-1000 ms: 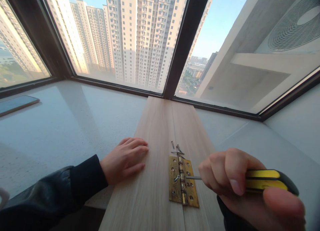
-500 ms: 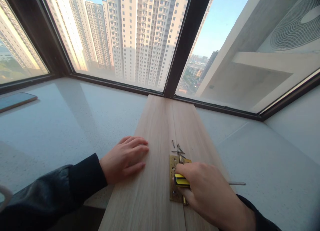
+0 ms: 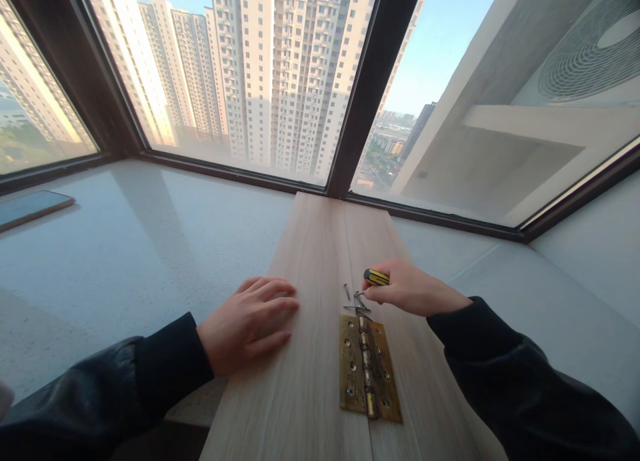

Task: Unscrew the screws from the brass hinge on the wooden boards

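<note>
My right hand point(image 3: 413, 289) is closed around a screwdriver point(image 3: 376, 277) with a yellow and black handle; its shaft is hidden behind the hand. My thumb and fingertips reach down to a small pile of screws point(image 3: 358, 302), touching or nearly touching one. Just below the pile, a brass hinge point(image 3: 367, 368) lies opened flat across the seam between two pale wooden boards point(image 3: 305, 381). Something like a screw head shows in the hinge's lower left hole. My left hand point(image 3: 253, 324) rests flat on the left board's edge, fingers stretched out, holding nothing.
The boards lie on a white speckled sill point(image 3: 210, 234) and run up to the dark window frame point(image 3: 340, 181). A phone point(image 3: 35, 208) lies on the sill at the far left. The sill's front edge drops off at the lower left.
My right hand has moved from over the hinge up to the screws, still holding the screwdriver, so the whole hinge now shows. My left hand has stayed in place.
</note>
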### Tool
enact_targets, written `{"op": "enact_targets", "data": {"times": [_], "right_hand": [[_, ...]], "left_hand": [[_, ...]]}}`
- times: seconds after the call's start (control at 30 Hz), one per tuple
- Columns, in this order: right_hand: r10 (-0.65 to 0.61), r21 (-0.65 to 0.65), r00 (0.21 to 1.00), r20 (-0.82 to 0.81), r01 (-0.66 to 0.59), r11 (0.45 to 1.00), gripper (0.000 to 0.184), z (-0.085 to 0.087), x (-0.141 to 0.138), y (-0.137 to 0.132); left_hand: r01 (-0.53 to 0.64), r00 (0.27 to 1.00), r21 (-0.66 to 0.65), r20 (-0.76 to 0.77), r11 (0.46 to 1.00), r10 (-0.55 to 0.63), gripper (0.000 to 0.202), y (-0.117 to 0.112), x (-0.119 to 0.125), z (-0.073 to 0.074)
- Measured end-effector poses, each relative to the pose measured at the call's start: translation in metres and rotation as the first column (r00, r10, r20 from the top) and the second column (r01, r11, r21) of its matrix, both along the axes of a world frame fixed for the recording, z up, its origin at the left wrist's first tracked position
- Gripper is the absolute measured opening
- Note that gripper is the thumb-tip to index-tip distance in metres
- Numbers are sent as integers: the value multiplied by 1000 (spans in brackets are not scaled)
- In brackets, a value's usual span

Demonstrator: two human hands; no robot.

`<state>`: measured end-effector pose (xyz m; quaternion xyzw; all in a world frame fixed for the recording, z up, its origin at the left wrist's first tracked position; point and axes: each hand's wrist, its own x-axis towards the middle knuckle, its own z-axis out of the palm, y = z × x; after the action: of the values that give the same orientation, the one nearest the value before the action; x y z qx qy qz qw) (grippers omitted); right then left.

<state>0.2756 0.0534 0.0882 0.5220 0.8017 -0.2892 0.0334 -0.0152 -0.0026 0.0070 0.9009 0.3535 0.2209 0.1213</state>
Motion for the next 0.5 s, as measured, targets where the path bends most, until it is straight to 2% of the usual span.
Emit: {"op": "enact_targets", "data": {"times": [0.07,0.13,0.27,0.37,0.5], "right_hand": [[2,-40,1000,-18,-2,999,23,-2,-3,5],[-28,-27,998,-53,26,999,23,-4,-4,8],[-155,122,955,-253,191,974,20,-6,1,3],[-215,196,842,-495,349,916,29,0,6,-14],[-168,133,579,-798,441,888,46,27,8,-48]], "left_hand": [[2,1000,5,0,1000,-2,32,-1,0,0],[4,1000,9,-1,1000,-4,32,-1,0,0],[-3,1000,13,1,1000,3,32,1,-1,0],[-2,1000,14,6,1000,2,32,2,-1,0],[-1,1000,16,6,1000,1,33,2,-2,0]]}}
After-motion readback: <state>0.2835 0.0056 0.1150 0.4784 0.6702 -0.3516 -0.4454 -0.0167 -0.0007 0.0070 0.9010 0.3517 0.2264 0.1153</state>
